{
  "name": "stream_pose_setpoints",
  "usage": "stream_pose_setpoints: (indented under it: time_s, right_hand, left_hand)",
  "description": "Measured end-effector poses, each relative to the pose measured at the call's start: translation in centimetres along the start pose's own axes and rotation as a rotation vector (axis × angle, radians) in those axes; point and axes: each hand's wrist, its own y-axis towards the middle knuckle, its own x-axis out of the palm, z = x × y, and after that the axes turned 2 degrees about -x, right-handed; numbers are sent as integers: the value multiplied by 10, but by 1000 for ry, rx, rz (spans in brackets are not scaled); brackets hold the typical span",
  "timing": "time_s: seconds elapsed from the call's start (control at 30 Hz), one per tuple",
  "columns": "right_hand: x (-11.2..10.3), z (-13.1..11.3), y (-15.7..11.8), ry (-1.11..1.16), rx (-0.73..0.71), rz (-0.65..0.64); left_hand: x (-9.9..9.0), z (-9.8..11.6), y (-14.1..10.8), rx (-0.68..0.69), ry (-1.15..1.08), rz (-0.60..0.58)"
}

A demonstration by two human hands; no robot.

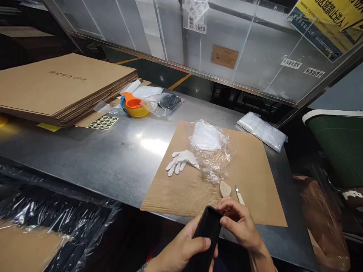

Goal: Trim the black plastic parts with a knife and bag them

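Note:
My left hand [190,245] is wrapped around a long black case [206,230] with a raised rim, its thumb lying across the face. At the case's upper right corner, the thumb and fingers of my right hand [239,223] pinch the edge. The lower end of the case runs out of the picture. Just beyond my right hand lie a beige rounded pad [225,189] and a small knife [239,195] with a pale handle. A white glove [182,161] and a clear plastic bag [215,162] with white sheets rest farther back on the cardboard sheet [249,170].
A stack of flat cardboard [70,83] stands at the left of the metal table [127,151]. Near it are a yellow tape roll [137,109], a bag with a black item [169,101] and a sticker sheet [102,122]. A white packet [262,130] lies at right, beside a green bin [337,147].

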Motion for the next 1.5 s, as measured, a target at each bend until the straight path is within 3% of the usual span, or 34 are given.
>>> stream_pose_setpoints:
  time_s: [0.17, 0.27, 0.33, 0.43, 0.6, 0.77, 0.87, 1.0, 1.1, 1.27, 1.5]
  right_hand:
    - [0, 4, 0, -191, 36, 58]
    - [-10, 16, -4, -462, 101, 277]
    - [-24, 29, -9, -608, 140, 444]
    - [-44, 51, -19, -803, 183, 600]
    - [-62, 75, -30, -980, 211, 606]
    - [-55, 61, -33, -977, 280, 621]
    - [-27, 32, -36, -834, 298, 480]
    - [26, -6, -36, -379, 371, 67]
    - [50, -19, -31, -264, 452, -95]
    - [59, -16, -24, -229, 537, -185]
    - [61, -8, -24, -238, 589, -146]
  left_hand:
    - [5, -1, 0, -47, -127, 107]
    - [2, 0, 3, -82, -286, 86]
    - [-3, 5, 6, -9, -421, 94]
    - [-7, 17, 8, 119, -606, 217]
    - [-6, 27, 14, 255, -625, 336]
    - [-6, 26, 17, 298, -564, 409]
    - [-6, 27, 17, 343, -554, 432]
    - [-6, 29, 17, 387, -530, 460]
    - [-6, 30, 17, 418, -508, 476]
    - [-7, 30, 17, 489, -475, 497]
    - [-6, 28, 14, 520, -443, 527]
